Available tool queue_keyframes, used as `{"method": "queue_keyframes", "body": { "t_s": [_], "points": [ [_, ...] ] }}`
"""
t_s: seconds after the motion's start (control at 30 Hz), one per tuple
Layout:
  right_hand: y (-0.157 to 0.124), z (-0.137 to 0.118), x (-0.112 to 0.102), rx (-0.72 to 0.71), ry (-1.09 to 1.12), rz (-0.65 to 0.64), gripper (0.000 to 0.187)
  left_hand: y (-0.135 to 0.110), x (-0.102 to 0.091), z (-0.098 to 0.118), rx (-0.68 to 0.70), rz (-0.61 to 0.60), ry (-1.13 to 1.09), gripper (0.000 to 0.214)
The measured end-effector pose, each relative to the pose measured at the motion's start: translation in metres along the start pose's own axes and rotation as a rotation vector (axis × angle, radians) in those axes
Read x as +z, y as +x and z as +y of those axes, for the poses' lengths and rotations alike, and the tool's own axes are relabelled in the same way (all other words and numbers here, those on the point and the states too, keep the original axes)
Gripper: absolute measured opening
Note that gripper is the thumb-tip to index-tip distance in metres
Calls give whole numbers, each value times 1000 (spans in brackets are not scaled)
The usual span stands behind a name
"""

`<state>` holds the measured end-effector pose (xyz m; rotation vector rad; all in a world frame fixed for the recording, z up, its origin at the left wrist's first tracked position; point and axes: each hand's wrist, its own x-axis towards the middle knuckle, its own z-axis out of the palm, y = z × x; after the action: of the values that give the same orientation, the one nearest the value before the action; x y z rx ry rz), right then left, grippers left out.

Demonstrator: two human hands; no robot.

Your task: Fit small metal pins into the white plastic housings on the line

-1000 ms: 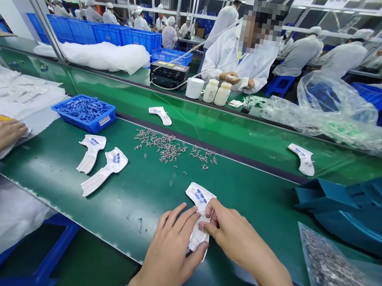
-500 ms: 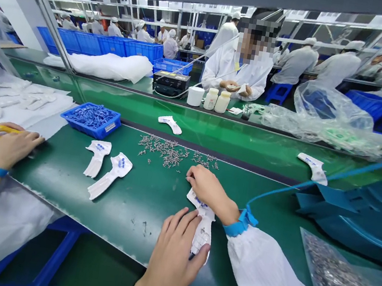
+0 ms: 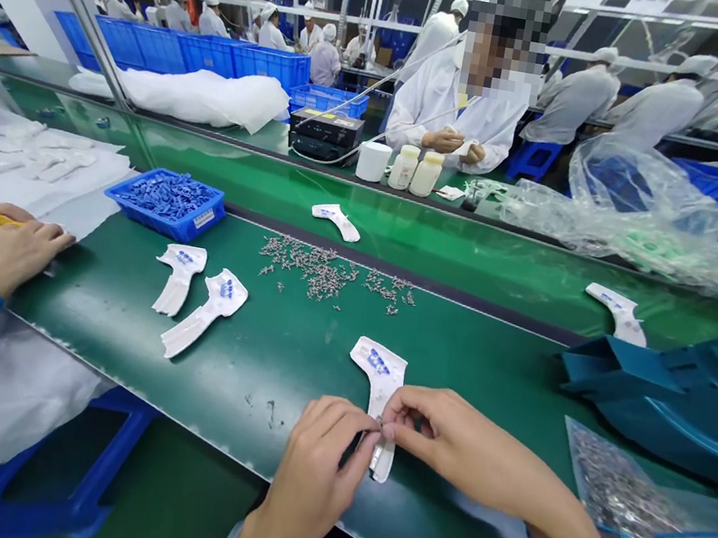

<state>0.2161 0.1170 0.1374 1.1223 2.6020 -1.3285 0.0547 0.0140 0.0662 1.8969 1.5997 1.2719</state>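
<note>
Being pressed together, fingertips [image 3: 383, 418] of the left hand [image 3: 317, 469] and right hand [image 3: 450, 440] are pinching a tiny part [image 3: 378, 421]. A white piece [image 3: 376, 371] is being overhung near the belt edge [image 3: 218, 450].

Your left hand [image 3: 317, 473] and right hand [image 3: 459, 451] meet over the near end of a moulded plastic piece [image 3: 375, 373] lying on the counter [image 3: 286, 376]; what sits between your fingertips [image 3: 383, 420] is too small to make out. Left of that piece lie two more moulded pieces [image 3: 219, 305], with scattered small metal parts [image 3: 324, 268] behind them. Farther left sits a parts tray [image 3: 163, 204], and a co-worker's hands [image 3: 7, 252] rest beyond it. To your right lies a plastic bag of metal parts [image 3: 627, 479].
</note>
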Motion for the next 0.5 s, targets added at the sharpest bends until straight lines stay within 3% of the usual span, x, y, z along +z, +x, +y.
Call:
{"method": "queue_keyframes", "body": {
  "t_s": [0.2, 0.4, 0.5],
  "points": [
    [-2, 7, 6, 67, 115, 51, 25, 1, 2, 0, -31, -80, 53, 11],
    [-1, 12, 2, 109, -155, -27, 22, 1, 5, -3, -64, -126, 142, 42],
    [6, 11, -3, 111, -259, -60, 18, 2, 6, -6, -70, -164, 145, 45]
  ]
}}
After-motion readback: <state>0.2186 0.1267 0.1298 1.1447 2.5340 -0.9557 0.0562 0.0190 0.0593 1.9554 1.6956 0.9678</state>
